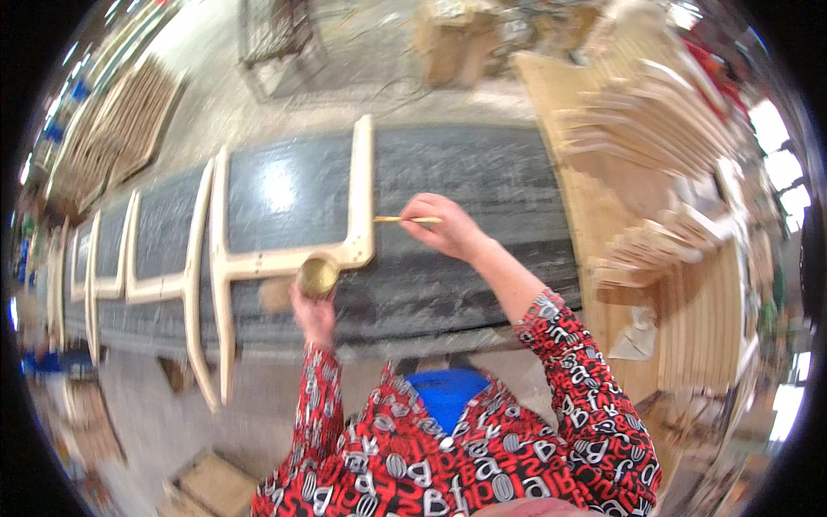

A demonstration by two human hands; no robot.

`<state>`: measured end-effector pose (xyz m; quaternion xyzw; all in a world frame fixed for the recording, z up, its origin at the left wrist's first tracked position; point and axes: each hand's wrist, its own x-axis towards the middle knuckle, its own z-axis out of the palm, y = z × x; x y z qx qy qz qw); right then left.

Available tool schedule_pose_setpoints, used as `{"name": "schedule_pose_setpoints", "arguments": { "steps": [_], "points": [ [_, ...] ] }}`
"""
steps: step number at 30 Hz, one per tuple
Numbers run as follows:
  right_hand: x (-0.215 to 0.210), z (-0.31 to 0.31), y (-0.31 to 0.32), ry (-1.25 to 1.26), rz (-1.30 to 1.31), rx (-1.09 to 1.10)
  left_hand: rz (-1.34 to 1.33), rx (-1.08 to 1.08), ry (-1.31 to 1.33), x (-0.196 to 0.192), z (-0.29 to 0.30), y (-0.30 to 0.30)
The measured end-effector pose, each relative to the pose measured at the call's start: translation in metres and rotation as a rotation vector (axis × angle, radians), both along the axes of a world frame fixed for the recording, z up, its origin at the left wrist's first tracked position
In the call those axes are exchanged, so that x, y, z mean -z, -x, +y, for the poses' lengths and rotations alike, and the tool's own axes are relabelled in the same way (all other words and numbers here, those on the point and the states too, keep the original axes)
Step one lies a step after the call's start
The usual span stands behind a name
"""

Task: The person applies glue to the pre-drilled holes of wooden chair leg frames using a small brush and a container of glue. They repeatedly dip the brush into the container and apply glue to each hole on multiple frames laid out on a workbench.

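My left hand (pixel 314 316) is wrapped round a small round cup (pixel 318 277) with a yellowish inside, held over the lower rail of a pale wooden frame (pixel 361 177). In my right hand (pixel 438 222) a thin yellowish stick (pixel 387 219) is pinched, pointing left. Its tip reaches the right-hand post of that frame; whether it touches the wood or ends in a brush I cannot tell. The frame lies flat on a dark tabletop (pixel 465 172), with small dark spots along its joints. Beside the cup, a blurred tan object (pixel 276 294) sits on the tabletop.
Further wooden frames (pixel 196 233) lie leftward along the tabletop. To my right, stacked curved wooden parts (pixel 646 121) and shorter pieces (pixel 650 250) rest on a light board (pixel 594 319). Beyond the table stand a metal rack (pixel 280 43) and a cardboard box (pixel 457 47). A box (pixel 215 487) is on the floor.
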<state>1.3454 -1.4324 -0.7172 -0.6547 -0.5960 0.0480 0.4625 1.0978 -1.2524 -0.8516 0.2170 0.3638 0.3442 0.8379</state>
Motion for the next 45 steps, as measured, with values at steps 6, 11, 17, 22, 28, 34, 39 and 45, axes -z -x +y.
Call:
{"name": "schedule_pose_setpoints", "arguments": {
  "steps": [6, 11, 17, 22, 28, 34, 39, 45],
  "points": [
    [-0.122, -0.057, -0.155, -0.458, 0.052, 0.358, 0.018, -0.047, -0.041, -0.010, 0.008, -0.002],
    [-0.199, -0.170, -0.303, -0.013, -0.103, 1.244, -0.015, -0.120, -0.089, -0.034, 0.000, -0.009],
    [-0.148, -0.246, -0.399, -0.333, 0.366, 1.064, 0.028, -0.256, -0.121, -0.051, -0.035, 0.006],
    [-0.125, -0.243, -0.432, -0.256, 0.484, 0.965, 0.166, -0.506, -0.160, -0.073, -0.077, 0.069],
    [-0.138, -0.250, -0.437, -0.244, 0.553, 0.881, 0.183, -0.680, -0.049, -0.056, -0.108, 0.102],
    [-0.101, -0.267, -0.423, -0.187, 0.698, 0.824, 0.255, -0.612, -0.081, -0.052, -0.105, 0.093],
    [-0.180, -0.264, -0.463, -0.507, 0.868, 0.645, 0.060, -0.680, 0.004, -0.018, -0.111, 0.137],
    [-0.140, -0.339, -0.372, -0.455, 0.795, 0.662, 0.096, -0.478, -0.001, -0.022, -0.075, 0.117]
  ]
}}
